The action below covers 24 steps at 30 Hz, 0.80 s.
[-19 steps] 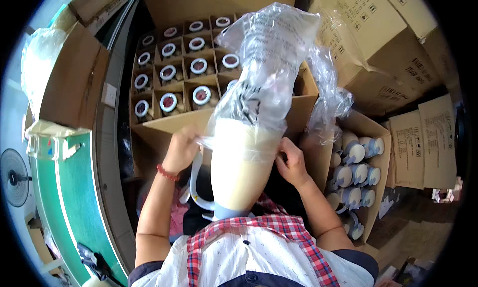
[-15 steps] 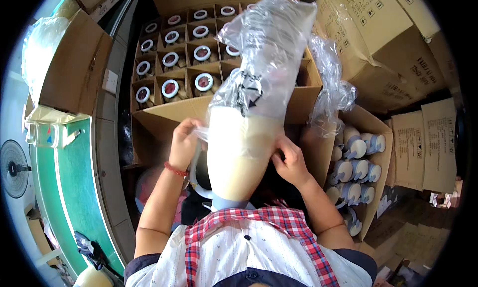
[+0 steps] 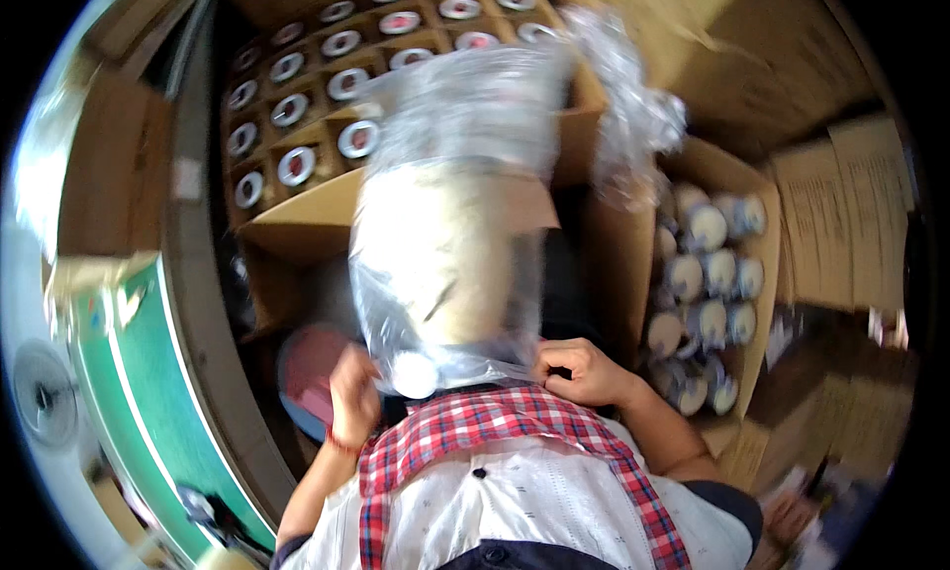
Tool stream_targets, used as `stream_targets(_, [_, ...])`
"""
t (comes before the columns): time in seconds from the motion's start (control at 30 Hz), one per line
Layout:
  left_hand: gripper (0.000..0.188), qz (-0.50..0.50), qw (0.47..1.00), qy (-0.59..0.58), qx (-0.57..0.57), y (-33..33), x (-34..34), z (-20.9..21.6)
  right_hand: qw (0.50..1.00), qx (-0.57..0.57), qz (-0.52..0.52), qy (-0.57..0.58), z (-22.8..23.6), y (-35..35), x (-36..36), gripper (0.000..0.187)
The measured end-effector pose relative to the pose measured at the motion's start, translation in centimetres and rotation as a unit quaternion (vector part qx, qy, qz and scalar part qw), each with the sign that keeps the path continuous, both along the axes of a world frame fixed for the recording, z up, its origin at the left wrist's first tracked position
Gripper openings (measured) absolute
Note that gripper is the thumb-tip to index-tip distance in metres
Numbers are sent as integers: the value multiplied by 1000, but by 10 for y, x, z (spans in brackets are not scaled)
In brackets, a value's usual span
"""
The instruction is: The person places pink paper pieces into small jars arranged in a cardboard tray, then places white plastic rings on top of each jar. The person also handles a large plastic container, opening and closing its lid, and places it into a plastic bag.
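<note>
A cream jug [image 3: 435,253], shaped like a vacuum flask, stands in front of me inside a clear plastic bag [image 3: 465,105]. The bag now covers the jug down to its lower end, close to my apron, and its loose top hangs over the far end. My left hand [image 3: 354,397], somewhat blurred, is closed at the bag's near left edge. At the near right edge, my right hand [image 3: 589,370] has its fingers curled on the plastic. A round white part [image 3: 415,375] shows through the film beside my left hand.
Beyond the jug is a divided carton [image 3: 307,199] of ring-topped items in compartments. At the right, an open carton [image 3: 757,362] holds several cream-and-blue jugs [image 3: 706,229]. Crumpled clear plastic [image 3: 623,115] hangs between them. A green table [image 3: 148,392] lies left; a round reddish thing [image 3: 309,372] sits by my left hand.
Both hands have moved down toward my body, drawing the bag over the rest of the jug. The bag's top has come lower, and the view has shifted.
</note>
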<state>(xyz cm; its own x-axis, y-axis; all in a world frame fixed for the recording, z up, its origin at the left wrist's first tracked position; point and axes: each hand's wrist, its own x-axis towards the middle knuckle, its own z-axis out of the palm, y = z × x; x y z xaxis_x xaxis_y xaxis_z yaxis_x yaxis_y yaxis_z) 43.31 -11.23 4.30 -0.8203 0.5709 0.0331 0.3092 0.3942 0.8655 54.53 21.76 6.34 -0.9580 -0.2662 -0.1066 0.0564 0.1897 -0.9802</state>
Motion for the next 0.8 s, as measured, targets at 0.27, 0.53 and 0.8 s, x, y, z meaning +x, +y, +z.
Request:
stream_targets(0.27, [38,-223,863,325,-316,41,-26,38,921,107,-355,-122,-24,74,101,19])
stream_targets(0.53, [16,-142,955,227,-125,25,-76,65,756,512,-220,-343,-107,167,258,81])
stream_targets(0.8, [42,344,908,221,91,-208,4,162,701,701,-54,-118,-144,135,189,42])
